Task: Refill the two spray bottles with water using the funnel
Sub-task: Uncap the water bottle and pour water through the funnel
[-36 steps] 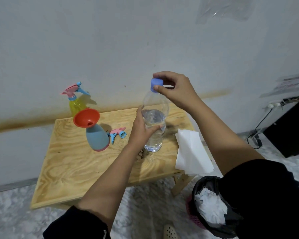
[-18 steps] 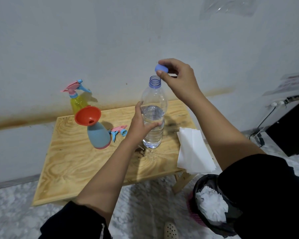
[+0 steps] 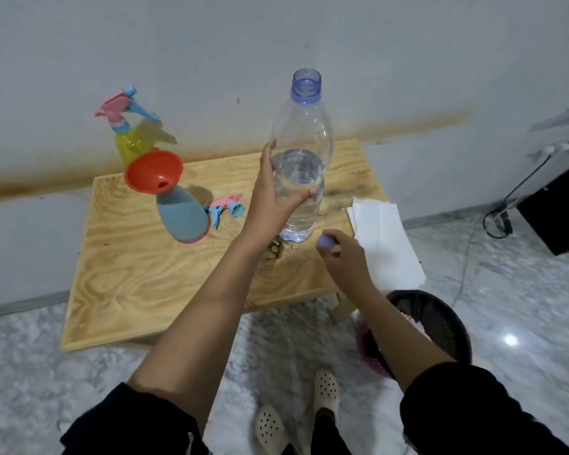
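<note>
A clear water bottle (image 3: 301,133), about half full and uncapped, stands upright on the wooden table (image 3: 138,277). My left hand (image 3: 270,198) grips its middle. My right hand (image 3: 344,251) holds the blue cap (image 3: 325,240) low over the table, right of the bottle's base. A blue spray bottle (image 3: 183,215) stands at the left with an orange funnel (image 3: 153,170) in its neck. Its pink and blue spray head (image 3: 225,206) lies beside it. A yellow spray bottle (image 3: 132,142) with its head on stands behind.
White paper towels (image 3: 383,238) lie on the table's right edge. A black-lined bin (image 3: 440,320) stands on the floor below them. A wall rises right behind the table. A black box (image 3: 559,205) and cables sit at the far right.
The cap came off the water bottle. My right hand carried it from above the neck down to the table beside the bottle's base. My left hand kept its grip.
</note>
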Tool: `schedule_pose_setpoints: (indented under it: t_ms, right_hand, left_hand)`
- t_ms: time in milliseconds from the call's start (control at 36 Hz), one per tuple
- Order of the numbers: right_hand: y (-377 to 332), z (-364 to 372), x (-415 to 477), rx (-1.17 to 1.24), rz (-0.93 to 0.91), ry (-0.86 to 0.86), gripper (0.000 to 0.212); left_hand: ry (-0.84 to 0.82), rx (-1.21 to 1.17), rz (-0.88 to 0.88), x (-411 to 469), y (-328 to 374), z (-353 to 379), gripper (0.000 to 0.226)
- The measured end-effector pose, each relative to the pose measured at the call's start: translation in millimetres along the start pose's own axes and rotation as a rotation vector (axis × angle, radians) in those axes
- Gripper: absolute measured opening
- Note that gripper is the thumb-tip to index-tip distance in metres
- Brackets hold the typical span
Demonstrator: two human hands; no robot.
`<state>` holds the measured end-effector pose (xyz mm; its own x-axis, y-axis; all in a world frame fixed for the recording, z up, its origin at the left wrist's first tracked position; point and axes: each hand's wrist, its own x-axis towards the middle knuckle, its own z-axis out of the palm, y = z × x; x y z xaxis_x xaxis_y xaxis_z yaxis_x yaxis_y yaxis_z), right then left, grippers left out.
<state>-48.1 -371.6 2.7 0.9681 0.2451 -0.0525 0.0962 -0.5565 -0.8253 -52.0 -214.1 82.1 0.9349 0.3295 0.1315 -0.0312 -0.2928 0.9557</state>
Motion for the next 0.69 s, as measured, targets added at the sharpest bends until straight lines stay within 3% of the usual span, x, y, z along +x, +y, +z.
schedule_pose_setpoints:
  t_ms: [194,361,583,694]
  right_hand:
    - [33,34,-5,-0.120,-0.023,-0.066,0.038]
    - [41,39,-18,-0.161,-0.109,-0.004,0.033]
    - [21,29,-8,-0.067,-0.085,0.016,0.046]
    - [0,15,13,0.050,-0.187,0.064,0.072]
  left_hand:
    - [0.024,-0.029,0.003,-1,-5,1,0.098]
    - [0.020,-0.035,0.008,-1,-8,0,0.099]
    - [-0.041,0.035,-0.005,3,3,-7,0.099]
    - [-0.030,0.068,0.010,6,18,-9,0.096]
